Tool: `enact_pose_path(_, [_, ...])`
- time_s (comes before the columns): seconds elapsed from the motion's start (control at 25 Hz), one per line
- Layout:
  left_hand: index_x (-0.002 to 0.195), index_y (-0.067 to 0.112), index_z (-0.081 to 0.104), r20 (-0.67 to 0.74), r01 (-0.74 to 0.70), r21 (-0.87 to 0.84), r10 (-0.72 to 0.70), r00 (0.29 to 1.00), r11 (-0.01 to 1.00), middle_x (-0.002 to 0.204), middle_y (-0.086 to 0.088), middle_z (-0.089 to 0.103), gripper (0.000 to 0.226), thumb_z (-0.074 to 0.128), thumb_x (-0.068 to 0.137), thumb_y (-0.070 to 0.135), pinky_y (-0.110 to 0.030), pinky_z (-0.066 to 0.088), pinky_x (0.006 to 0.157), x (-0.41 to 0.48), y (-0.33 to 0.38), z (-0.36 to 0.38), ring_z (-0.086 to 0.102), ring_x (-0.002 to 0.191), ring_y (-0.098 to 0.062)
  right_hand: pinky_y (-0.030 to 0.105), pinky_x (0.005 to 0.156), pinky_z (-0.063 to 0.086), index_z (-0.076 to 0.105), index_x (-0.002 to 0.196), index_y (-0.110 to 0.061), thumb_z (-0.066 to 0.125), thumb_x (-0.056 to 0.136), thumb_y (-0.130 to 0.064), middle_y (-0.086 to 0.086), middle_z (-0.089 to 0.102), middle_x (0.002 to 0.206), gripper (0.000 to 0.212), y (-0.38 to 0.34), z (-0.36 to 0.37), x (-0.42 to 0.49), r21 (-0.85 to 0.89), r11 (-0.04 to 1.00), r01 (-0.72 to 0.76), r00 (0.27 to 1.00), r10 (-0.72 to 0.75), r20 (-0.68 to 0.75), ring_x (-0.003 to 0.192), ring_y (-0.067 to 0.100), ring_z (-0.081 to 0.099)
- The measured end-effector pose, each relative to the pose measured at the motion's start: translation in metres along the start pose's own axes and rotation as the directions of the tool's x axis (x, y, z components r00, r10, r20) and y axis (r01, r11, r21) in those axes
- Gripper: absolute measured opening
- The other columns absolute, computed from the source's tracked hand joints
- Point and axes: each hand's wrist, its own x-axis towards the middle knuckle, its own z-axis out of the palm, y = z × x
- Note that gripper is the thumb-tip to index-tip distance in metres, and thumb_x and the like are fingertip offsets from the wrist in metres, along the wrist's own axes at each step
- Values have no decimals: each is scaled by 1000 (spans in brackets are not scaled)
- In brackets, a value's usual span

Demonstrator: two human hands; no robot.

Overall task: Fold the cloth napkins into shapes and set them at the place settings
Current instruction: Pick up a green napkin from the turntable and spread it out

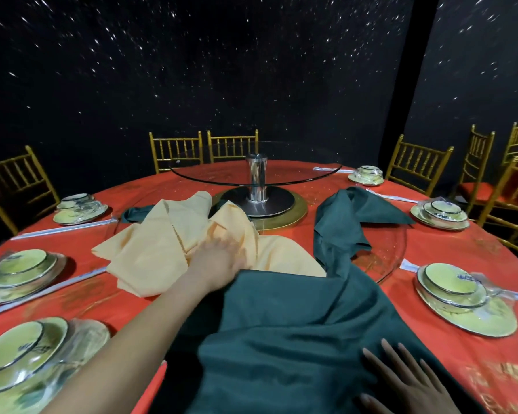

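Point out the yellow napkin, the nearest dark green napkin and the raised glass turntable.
yellow napkin (pixel 150 252): head view, flat left part of the cloth.
nearest dark green napkin (pixel 281 324): head view, middle of the cloth.
raised glass turntable (pixel 210 170): head view, glass left of its post.

Starry black wall (gold chairs)

The round table, under a red cloth, carries wrapped dish stacks, chopsticks, a glass turntable, green napkins and yellow napkins.
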Motion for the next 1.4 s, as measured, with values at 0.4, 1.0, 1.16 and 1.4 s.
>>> enact_pose_path(0.4, [135,19,46,117,47,-66,-39,992,997,144,-2,43,66,9,95,57,-40,26,107,-27,-31,9,37,132,-21,22,111,10,3,140,-58,8,63,-96,-13,33,148,86,-9,-25,-17,-130,991,-10,999,6,-32,138,6,23])
enact_pose_path(1.0, [134,24,46,-420,-29,-644,-322,849,764,122,22,52,48,60,89,13,-14,37,85,-109,22,-17,54,111,-9,36,95,43,58,123,-23,45,97,-30,-3,64,120,29,-150,-88,147,284,934,216,966,-163,-199,112,23,56])
enact_pose_path(1.16, [138,37,32,-501,-287,-693,-155,852,661,124,49,39,65,59,89,4,-1,26,97,-130,30,-40,37,120,21,22,90,42,66,107,-25,52,95,-31,-14,62,104,19,-174,-104,159,545,804,237,954,-299,25,101,8,57])
enact_pose_path(1.4, [138,52,14,-408,-228,-774,-189,893,591,133,24,47,81,64,88,11,-4,24,102,-138,28,-44,36,129,10,28,67,44,64,89,-2,61,87,-41,2,64,76,39,-185,-101,138,483,859,169,718,-443,537,67,12,49])
